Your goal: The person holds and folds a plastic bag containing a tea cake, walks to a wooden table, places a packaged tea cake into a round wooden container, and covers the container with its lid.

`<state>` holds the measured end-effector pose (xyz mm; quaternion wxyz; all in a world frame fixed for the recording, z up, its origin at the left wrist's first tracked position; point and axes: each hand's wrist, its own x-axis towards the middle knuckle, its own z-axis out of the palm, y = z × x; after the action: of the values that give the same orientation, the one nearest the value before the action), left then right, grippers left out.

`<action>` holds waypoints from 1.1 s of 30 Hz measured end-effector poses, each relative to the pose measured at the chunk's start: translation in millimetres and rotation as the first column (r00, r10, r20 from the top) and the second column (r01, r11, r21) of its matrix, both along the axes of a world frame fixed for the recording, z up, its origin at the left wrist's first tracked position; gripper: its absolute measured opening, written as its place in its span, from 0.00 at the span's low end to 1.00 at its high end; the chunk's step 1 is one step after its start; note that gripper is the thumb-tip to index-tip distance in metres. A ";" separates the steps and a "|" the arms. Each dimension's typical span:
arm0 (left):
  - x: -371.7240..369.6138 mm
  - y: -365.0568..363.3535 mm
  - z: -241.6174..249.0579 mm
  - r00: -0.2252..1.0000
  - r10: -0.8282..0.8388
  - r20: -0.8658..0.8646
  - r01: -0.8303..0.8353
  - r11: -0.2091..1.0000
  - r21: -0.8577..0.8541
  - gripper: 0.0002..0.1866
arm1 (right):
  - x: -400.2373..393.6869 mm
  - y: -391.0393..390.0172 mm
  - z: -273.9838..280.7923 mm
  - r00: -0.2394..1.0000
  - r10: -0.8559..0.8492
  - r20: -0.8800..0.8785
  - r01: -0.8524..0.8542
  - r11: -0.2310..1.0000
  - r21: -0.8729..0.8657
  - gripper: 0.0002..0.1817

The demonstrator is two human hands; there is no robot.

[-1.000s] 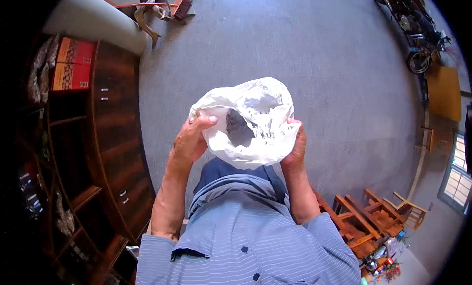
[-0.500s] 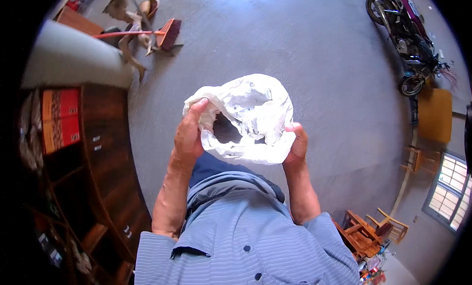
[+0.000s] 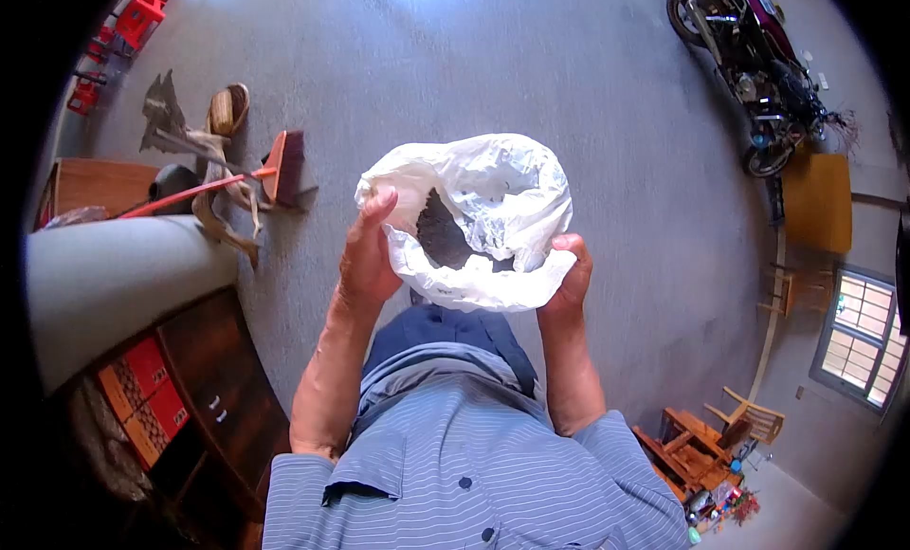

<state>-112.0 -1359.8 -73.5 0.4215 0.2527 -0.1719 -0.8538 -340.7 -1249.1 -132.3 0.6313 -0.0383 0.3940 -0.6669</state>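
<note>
A crumpled white plastic bag (image 3: 517,175) hangs in front of my body, its mouth spread toward me. Inside it lies a dark grey, soil-like mass (image 3: 443,235); I cannot make out exactly what it is. My left hand (image 3: 368,251) grips the bag's left rim, thumb on top. On the opposite side, my right hand (image 3: 569,270) pinches the right rim between thumb and fingers. The fingers of both hands are mostly hidden beneath the plastic.
A broom (image 3: 282,166) leans by driftwood (image 3: 220,223) at the left. Below stands a dark wooden cabinet (image 3: 213,360). A motorcycle (image 3: 749,71) is at the upper right, near a tan board (image 3: 817,204). Wooden furniture (image 3: 697,450) occupies the lower right; red stools (image 3: 140,19) are at upper left.
The bag's mouth has opened wider, exposing more of the dark contents. Both hands keep their grip. My view has shifted, bringing the red stools and more driftwood into sight.
</note>
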 end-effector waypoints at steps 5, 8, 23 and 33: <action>-16.0 -35.0 -72.4 0.988 0.065 -0.141 -0.071 0.997 -0.032 0.33 | -17.4 -63.6 -76.0 0.985 -0.060 -0.161 0.054 0.998 -0.037 0.20; -34.0 -75.6 -81.2 0.974 0.108 -0.199 -0.108 0.994 0.010 0.36 | -34.0 -129.6 -115.2 1.000 0.021 -0.015 -0.022 0.995 -0.101 0.27; -56.3 -432.8 -95.2 0.944 0.318 -0.095 -0.309 0.946 0.093 0.20 | -33.3 -519.9 -34.8 0.852 0.294 0.433 -0.195 0.946 -0.257 0.28; -69.3 -669.8 -81.8 0.976 0.153 -0.155 -0.161 0.986 -0.045 0.23 | -68.9 -714.1 8.5 0.863 0.142 0.485 -0.027 0.971 -0.236 0.35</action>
<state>-181.3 -2029.6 -155.3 0.5065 0.1880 -0.1431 -0.8292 -409.6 -1963.2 -123.8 0.7319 0.0476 0.1391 -0.6654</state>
